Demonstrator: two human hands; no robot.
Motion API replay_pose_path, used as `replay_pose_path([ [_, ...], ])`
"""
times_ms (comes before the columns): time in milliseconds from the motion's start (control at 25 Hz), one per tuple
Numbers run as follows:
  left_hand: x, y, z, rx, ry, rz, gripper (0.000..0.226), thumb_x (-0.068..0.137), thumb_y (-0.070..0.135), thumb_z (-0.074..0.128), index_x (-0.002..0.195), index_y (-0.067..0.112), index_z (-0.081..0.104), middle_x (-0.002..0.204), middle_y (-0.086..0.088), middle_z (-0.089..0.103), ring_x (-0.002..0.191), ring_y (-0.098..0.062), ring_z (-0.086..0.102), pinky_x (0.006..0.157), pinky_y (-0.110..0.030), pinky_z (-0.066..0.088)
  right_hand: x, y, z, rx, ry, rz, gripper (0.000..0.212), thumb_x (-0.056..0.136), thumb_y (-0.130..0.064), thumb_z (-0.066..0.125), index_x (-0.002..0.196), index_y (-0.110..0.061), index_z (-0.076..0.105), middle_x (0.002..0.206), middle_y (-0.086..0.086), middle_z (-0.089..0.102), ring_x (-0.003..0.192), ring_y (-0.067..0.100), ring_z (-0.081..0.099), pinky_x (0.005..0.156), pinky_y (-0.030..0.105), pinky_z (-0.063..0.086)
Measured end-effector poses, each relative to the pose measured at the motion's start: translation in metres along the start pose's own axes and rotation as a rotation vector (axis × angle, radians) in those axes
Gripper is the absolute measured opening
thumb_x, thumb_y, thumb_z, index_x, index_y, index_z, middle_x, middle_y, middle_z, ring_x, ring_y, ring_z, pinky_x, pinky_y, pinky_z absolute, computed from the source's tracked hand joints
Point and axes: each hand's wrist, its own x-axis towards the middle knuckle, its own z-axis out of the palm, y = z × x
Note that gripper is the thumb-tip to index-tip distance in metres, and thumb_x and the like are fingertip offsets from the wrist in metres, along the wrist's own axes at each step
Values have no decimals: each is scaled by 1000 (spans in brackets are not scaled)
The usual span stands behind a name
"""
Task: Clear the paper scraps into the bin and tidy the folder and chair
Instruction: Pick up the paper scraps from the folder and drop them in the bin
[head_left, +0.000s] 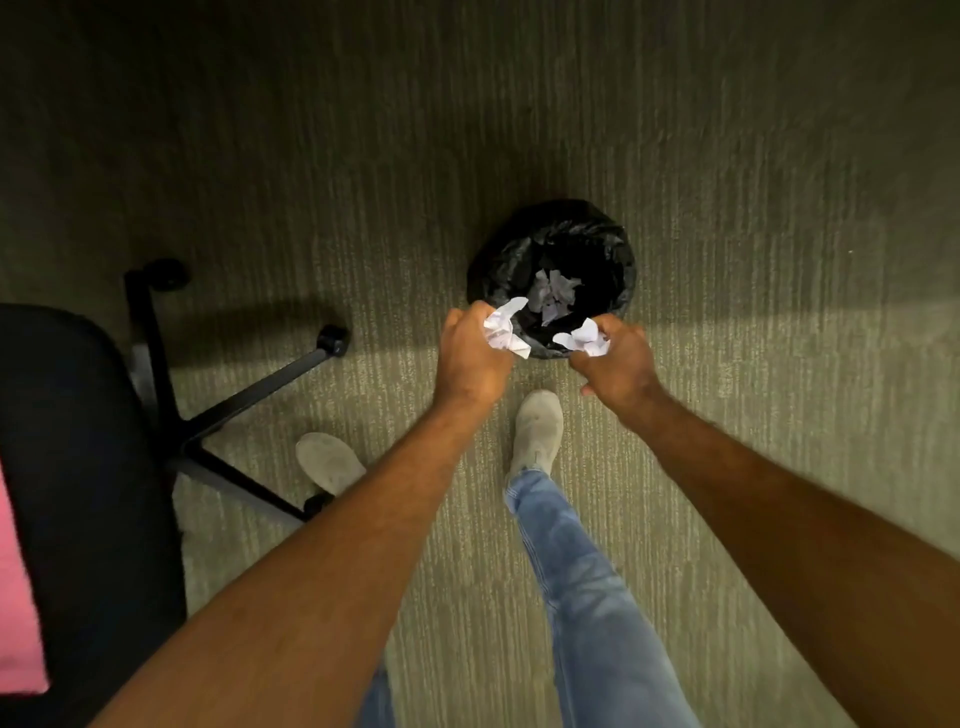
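A round bin (613, 244) lined with a black bag stands on the carpet ahead of me, with several white paper scraps (556, 299) lying inside. My left hand (470, 358) is closed around a crumpled white paper scrap (504, 330) at the bin's near left rim. My right hand (621, 364) grips another crumpled scrap (584, 339) at the near right rim. Both scraps stick out past my fingers over the opening. The black office chair (78, 467) stands at the left. No folder is visible.
The chair's black star base with castors (234, 400) spreads across the carpet left of my feet. A pink object (18, 613) shows at the left edge. My grey shoes (537, 431) and jeans stand just behind the bin. Striped green-grey carpet (779, 156) surrounds the bin.
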Motion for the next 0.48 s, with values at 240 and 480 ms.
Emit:
replay_pose_path([
  [240,67,12,84,-144,-50,-268,37,83,-2,71,118,7,63,119,-20,64,99,-34,70,78,-50,64,69,39,-11,59,23,86,39,88,-4,77,124,-13,65,130,20,59,102,39,71,49,27,55],
  [480,117,3,132,-366,-75,-386,51,80,2,80,125,13,58,126,-18,66,106,-31,70,92,-47,61,126,58,-4,210,25,153,52,87,-12,83,134,-18,61,139,15,54,111,39,69,61,32,61],
])
